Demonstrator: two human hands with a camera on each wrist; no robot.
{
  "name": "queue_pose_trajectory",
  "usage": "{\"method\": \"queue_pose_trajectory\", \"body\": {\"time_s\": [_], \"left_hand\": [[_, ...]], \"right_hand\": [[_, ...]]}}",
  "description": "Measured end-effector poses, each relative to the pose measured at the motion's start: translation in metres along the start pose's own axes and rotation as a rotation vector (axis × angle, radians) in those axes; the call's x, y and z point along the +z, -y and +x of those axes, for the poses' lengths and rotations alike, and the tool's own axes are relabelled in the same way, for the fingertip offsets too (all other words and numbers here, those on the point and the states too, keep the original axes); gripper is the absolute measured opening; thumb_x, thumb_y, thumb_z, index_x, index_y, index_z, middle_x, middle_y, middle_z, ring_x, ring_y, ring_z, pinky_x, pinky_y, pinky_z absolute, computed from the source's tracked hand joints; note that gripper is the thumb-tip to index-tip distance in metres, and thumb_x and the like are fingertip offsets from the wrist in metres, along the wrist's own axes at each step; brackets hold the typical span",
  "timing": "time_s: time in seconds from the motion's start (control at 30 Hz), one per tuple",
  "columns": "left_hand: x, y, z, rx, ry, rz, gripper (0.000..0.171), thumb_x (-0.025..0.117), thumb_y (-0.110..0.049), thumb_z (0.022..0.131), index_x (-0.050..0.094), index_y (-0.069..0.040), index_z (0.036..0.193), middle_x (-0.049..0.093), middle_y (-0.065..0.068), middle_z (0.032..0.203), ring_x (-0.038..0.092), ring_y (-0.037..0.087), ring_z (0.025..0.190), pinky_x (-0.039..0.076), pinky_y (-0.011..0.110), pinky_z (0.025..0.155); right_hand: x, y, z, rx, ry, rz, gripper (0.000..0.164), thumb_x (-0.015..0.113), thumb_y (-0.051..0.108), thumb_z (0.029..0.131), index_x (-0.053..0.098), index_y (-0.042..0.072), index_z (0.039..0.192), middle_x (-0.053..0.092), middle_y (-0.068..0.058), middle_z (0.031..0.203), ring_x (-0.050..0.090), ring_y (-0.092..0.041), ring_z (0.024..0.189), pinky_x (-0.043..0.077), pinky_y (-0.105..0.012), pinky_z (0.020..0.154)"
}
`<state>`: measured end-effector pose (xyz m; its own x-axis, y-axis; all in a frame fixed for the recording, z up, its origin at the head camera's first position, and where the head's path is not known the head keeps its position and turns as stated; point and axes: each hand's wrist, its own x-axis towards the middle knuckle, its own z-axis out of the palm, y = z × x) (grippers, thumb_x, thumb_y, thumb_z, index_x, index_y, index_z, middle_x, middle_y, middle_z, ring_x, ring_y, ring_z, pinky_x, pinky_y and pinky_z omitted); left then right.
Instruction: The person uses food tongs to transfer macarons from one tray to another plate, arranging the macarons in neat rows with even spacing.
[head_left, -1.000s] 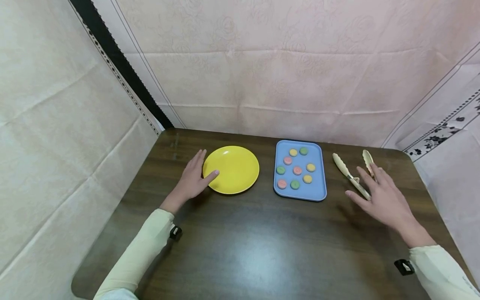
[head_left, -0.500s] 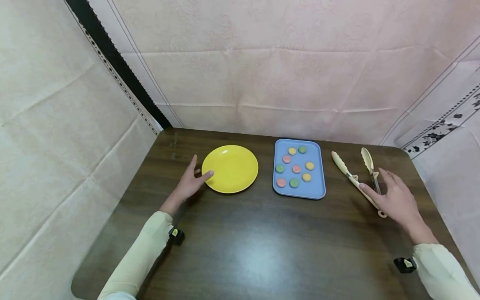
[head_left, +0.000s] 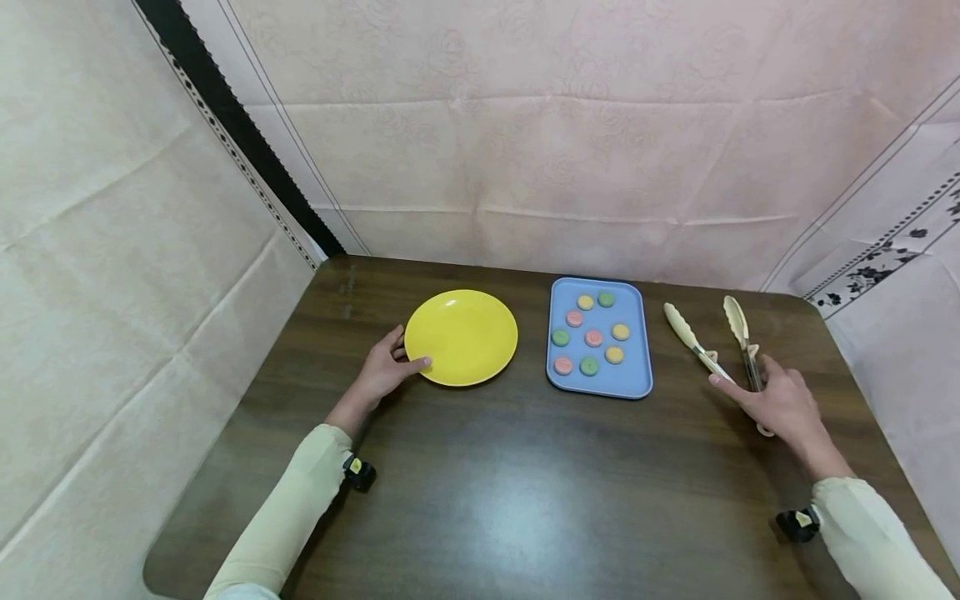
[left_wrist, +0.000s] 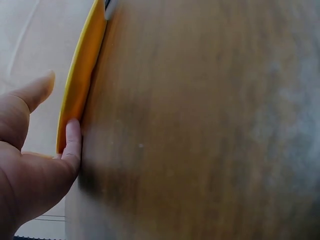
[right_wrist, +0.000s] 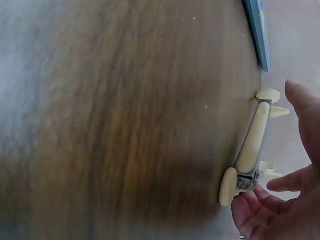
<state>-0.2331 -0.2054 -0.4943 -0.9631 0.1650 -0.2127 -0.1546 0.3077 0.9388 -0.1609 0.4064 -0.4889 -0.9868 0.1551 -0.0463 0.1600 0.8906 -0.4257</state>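
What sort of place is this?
Possibly a makeshift screened-off workspace, though I can't tell the building: pale, creased sheets hang behind and beside a dark wood-grained table bearing a yellow plate, tongs and a blue tray of coloured discs.

In front of you is a dark brown wooden table [head_left: 510, 454] with rounded corners, glossy enough to throw back a pale patch of light near its middle. Along its far half, from your left to your right, lie a round yellow plate [head_left: 461, 337], a blue rectangular tray [head_left: 627, 379] with rounded corners, and a pair of cream-tipped metal tongs [head_left: 712, 364], spread in a V with the tips pointing away from you.
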Motion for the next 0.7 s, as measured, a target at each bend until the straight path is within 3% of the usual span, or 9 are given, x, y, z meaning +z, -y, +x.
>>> {"method": "queue_pose_trajectory", "body": {"time_s": [0.1, 0.3, 0.57, 0.7], "left_hand": [[-0.001, 0.012, 0.006, 0.023, 0.005, -0.007, 0.099, 0.077, -0.014, 0.093, 0.010, -0.004, 0.164, 0.033, 0.020, 0.162, 0.045, 0.034, 0.142, 0.052, 0.033, 0.101], [0.000, 0.016, 0.006, 0.052, -0.007, -0.014, 0.102, 0.082, -0.012, 0.089, 0.013, -0.007, 0.164, 0.036, 0.018, 0.161, 0.048, 0.033, 0.140, 0.054, 0.030, 0.097], [0.001, 0.015, 0.005, 0.062, -0.023, -0.026, 0.101, 0.082, -0.009, 0.087, 0.016, -0.005, 0.164, 0.040, 0.018, 0.158, 0.050, 0.033, 0.137, 0.055, 0.026, 0.093], [0.001, 0.016, 0.005, 0.069, -0.018, -0.033, 0.100, 0.081, -0.008, 0.088, 0.016, -0.005, 0.164, 0.040, 0.018, 0.158, 0.051, 0.033, 0.137, 0.055, 0.025, 0.093]], "right_hand": [[0.002, 0.002, 0.002, 0.012, 0.016, -0.015, 0.107, 0.060, 0.070, 0.091, 0.033, -0.018, 0.145, 0.047, -0.045, 0.116, 0.046, -0.057, 0.106, 0.042, -0.069, 0.080], [0.006, 0.001, 0.006, 0.023, 0.021, -0.034, 0.106, 0.062, 0.070, 0.091, 0.037, -0.021, 0.140, 0.049, -0.047, 0.113, 0.047, -0.058, 0.102, 0.043, -0.067, 0.078], [0.009, -0.004, 0.010, -0.041, -0.037, -0.037, 0.066, 0.068, 0.054, 0.094, 0.056, -0.009, 0.104, 0.061, -0.030, 0.085, 0.056, -0.052, 0.085, 0.044, -0.057, 0.064], [0.007, -0.002, 0.010, -0.043, -0.046, -0.018, 0.059, 0.068, 0.051, 0.095, 0.058, -0.006, 0.099, 0.061, -0.025, 0.079, 0.054, -0.050, 0.086, 0.043, -0.053, 0.064]]}}
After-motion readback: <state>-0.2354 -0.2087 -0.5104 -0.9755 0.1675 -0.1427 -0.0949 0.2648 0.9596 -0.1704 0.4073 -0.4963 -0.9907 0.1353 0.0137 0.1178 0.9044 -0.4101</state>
